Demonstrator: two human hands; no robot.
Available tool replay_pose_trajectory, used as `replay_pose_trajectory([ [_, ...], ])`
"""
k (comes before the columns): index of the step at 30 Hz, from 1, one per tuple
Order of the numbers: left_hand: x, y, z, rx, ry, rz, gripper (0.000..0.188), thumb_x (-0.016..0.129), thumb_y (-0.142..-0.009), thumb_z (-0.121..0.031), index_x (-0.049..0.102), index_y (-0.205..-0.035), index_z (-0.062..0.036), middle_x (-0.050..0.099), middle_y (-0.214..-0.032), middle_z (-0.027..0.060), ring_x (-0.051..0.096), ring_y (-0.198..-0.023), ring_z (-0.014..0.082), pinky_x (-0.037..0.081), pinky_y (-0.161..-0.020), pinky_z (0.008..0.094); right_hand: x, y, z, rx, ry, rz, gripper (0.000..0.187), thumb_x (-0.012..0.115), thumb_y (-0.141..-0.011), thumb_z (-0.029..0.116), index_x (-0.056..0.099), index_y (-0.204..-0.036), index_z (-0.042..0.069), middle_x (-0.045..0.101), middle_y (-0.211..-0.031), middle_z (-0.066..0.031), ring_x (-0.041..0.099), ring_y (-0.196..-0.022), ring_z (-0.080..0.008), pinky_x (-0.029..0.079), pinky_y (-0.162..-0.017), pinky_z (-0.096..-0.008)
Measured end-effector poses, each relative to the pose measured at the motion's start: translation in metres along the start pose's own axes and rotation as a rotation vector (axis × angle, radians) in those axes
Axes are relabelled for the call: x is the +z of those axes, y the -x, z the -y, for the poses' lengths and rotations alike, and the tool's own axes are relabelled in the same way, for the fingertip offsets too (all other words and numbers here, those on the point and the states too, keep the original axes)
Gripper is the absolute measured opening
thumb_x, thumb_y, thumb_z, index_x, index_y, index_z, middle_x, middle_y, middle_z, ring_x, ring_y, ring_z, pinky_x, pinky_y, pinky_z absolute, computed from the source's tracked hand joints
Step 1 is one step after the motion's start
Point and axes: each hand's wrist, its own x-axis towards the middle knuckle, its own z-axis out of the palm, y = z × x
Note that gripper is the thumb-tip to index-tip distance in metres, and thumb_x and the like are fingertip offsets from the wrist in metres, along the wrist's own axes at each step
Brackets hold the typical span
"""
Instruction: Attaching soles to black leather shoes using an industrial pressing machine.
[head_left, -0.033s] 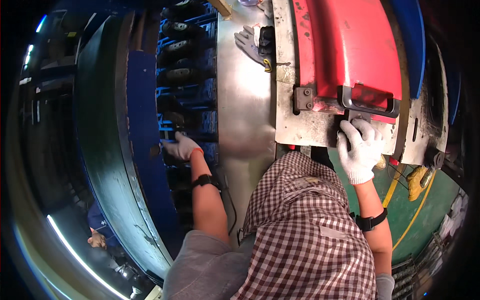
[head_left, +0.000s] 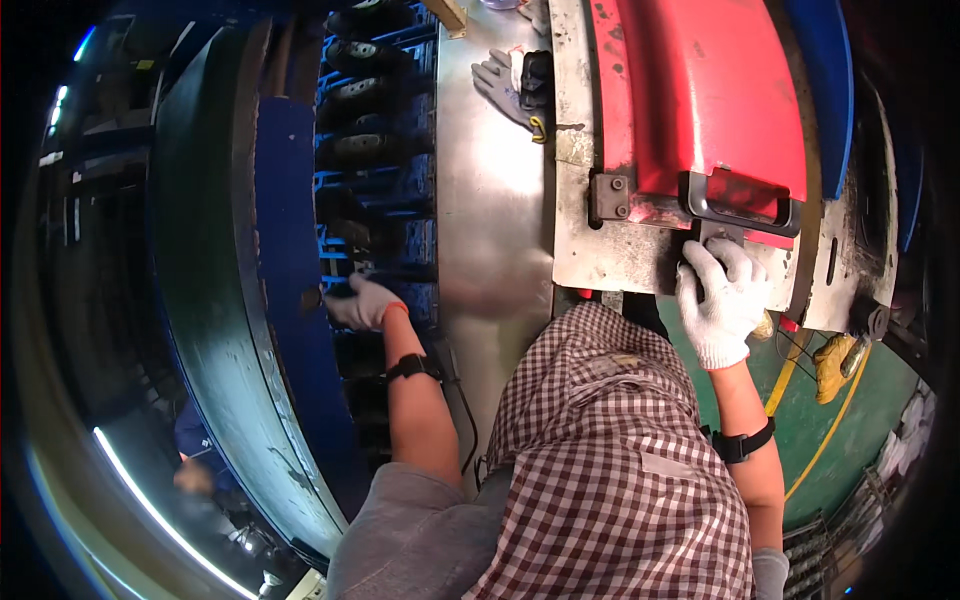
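My left hand (head_left: 368, 303), in a white knitted glove, reaches among the dark, shoe-shaped pieces (head_left: 358, 150) lined up on a blue rack (head_left: 420, 240). Its thumb stands apart from the fingers, and I see nothing held; what the fingertips touch is too dark to tell. My right hand (head_left: 724, 305), gloved alike, has its fingers curled over the dark metal tab (head_left: 718, 231) below a black handle (head_left: 745, 217). That handle sits at the near end of a red curved cover (head_left: 735, 95) on a pale metal plate (head_left: 620, 255).
A bare sheet-metal top (head_left: 490, 220) lies between rack and plate, with grey gloves (head_left: 503, 90) at its far end. Left of the rack runs a blue panel (head_left: 285, 210). A yellow glove (head_left: 832, 365) hangs at the right. Another person (head_left: 195, 475) is at the lower left.
My left hand shifts very slightly at the rack, its fingers a little blurred. My right hand stays at the tab.
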Motion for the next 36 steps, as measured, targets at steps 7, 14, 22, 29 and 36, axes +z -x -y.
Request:
replay_pose_trajectory([
  [7,0.0,-0.072,0.113,-0.952,0.868,0.567,0.058,0.07,-0.091,-0.051,0.068,-0.131,-0.0085,0.069,-0.126,0.01,0.062,-0.122,0.0315,0.051,-0.101,0.0477,-0.001,-0.002,0.007,-0.012,-0.008,0.014,0.034,0.08,-0.079,0.02,0.073,-0.111,0.025,0.064,-0.114,-0.0005,0.058,-0.107,-0.0262,0.042,-0.093,-0.0437],
  [14,0.013,-0.078,0.123,-1.03,0.92,0.828,0.041,0.063,-0.092,-0.043,0.07,-0.121,-0.0161,0.07,-0.125,0.0104,0.062,-0.117,0.0337,0.043,-0.107,0.0552,0.006,0.0,0.003,-0.016,0.012,-0.022,0.033,0.08,-0.08,0.02,0.073,-0.111,0.025,0.065,-0.111,0.0001,0.059,-0.102,-0.0263,0.043,-0.09,-0.0433],
  [22,-0.042,-0.036,0.15,-0.958,1.142,0.705,0.026,0.068,-0.087,-0.03,0.068,-0.107,-0.0139,0.071,-0.11,0.004,0.062,-0.115,0.0253,0.043,-0.105,0.0527,-0.001,-0.001,0.005,0.019,-0.014,-0.007,0.028,0.078,-0.081,0.021,0.074,-0.109,0.023,0.066,-0.109,-0.0014,0.061,-0.104,-0.0266,0.044,-0.09,-0.044],
  [29,-0.021,-0.038,0.006,-1.007,0.857,0.781,0.088,0.059,-0.082,-0.079,0.048,-0.15,-0.0237,0.047,-0.157,0.0088,0.036,-0.149,0.0383,0.02,-0.12,0.064,-0.005,0.004,-0.003,-0.024,-0.074,0.018,0.029,0.077,-0.082,0.021,0.073,-0.11,0.023,0.065,-0.111,-0.0024,0.061,-0.105,-0.0277,0.043,-0.091,-0.0446],
  [36,0.021,-0.049,-0.022,-1.023,0.553,0.915,0.081,0.053,-0.081,-0.085,0.058,-0.142,-0.0314,0.059,-0.148,0.0047,0.044,-0.143,0.0376,0.025,-0.114,0.071,-0.004,0.003,0.0,-0.015,-0.037,0.034,0.03,0.078,-0.081,0.021,0.073,-0.111,0.023,0.064,-0.11,-0.0021,0.06,-0.105,-0.0277,0.043,-0.091,-0.0446],
])
